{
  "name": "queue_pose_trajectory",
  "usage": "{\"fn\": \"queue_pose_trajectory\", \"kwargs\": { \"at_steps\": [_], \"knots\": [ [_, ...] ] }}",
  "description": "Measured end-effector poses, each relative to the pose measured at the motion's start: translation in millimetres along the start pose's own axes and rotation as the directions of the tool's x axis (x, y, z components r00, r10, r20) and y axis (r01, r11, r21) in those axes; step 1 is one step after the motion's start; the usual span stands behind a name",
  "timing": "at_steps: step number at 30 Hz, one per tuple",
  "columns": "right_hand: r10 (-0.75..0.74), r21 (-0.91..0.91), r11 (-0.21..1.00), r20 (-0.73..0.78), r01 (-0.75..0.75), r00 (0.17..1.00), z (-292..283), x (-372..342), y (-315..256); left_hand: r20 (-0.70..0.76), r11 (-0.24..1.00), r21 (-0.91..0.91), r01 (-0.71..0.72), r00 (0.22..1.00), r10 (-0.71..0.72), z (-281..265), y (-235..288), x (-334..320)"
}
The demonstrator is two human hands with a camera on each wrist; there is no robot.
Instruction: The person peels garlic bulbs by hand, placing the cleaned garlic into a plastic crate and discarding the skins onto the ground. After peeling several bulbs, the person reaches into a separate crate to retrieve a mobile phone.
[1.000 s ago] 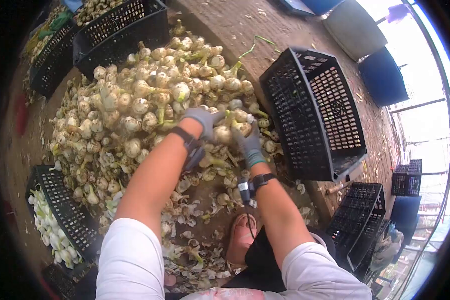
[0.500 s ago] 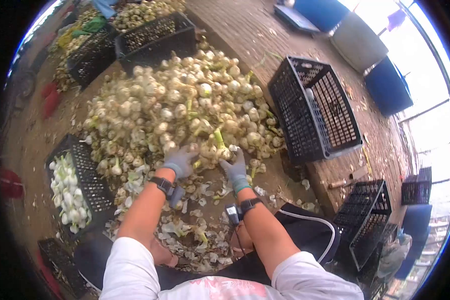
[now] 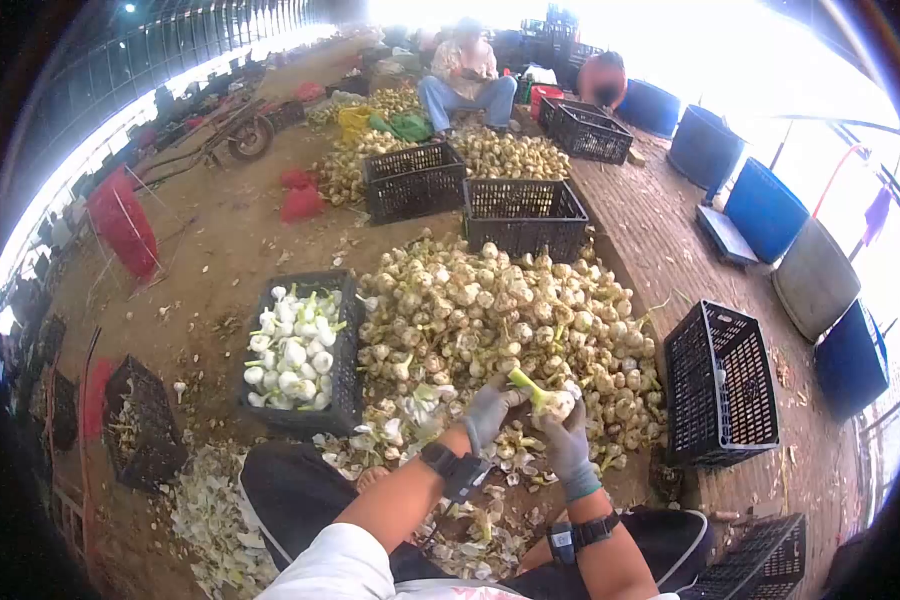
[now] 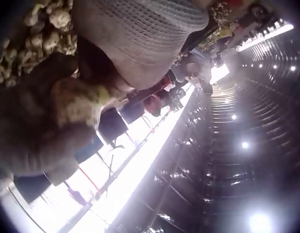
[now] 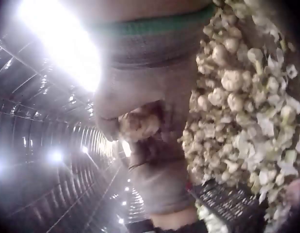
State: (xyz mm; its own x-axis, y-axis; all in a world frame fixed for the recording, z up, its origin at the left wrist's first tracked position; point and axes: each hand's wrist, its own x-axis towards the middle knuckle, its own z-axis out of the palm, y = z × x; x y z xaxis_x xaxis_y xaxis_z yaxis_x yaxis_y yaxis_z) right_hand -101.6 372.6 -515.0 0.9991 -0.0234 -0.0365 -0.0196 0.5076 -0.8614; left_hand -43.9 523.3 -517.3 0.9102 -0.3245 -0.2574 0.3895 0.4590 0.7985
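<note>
In the head view, the gloved right hand grips a garlic bulb whose thick green stem slants up to the left. The gloved left hand is beside it, thumb and fingers curled at the stem side. In the left wrist view, the left glove bends over the bulb, which is partly in shadow. The right wrist view shows the bulb between the right hand and the left hand; several fingertips are hidden. Beyond both hands lies a garlic pile.
A black crate of white trimmed bulbs stands left of the pile, another crate to its right. Two crates stand behind. Peelings cover the ground nearby. A seated person is at the back, near blue tubs.
The head view has tilted up, bringing the far area and people into sight. The hands, apart half a second ago, are closer together around a stemmed bulb.
</note>
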Motion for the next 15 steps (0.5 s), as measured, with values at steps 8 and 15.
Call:
{"fn": "queue_pose_trajectory", "kwargs": {
  "at_steps": [8, 15],
  "knots": [
    [-0.464, -0.816, 0.061, 0.486, 0.574, 0.741, 35, -48, -21, 0.064, 0.994, -0.049, -0.093, 0.993, 0.096, 21, 46, -89],
    [-0.533, -0.766, 0.031, 0.531, 0.642, 0.659, 38, -87, -44, 0.183, 0.976, -0.006, -0.217, 0.960, 0.214, 23, 36, -127]
  ]
}}
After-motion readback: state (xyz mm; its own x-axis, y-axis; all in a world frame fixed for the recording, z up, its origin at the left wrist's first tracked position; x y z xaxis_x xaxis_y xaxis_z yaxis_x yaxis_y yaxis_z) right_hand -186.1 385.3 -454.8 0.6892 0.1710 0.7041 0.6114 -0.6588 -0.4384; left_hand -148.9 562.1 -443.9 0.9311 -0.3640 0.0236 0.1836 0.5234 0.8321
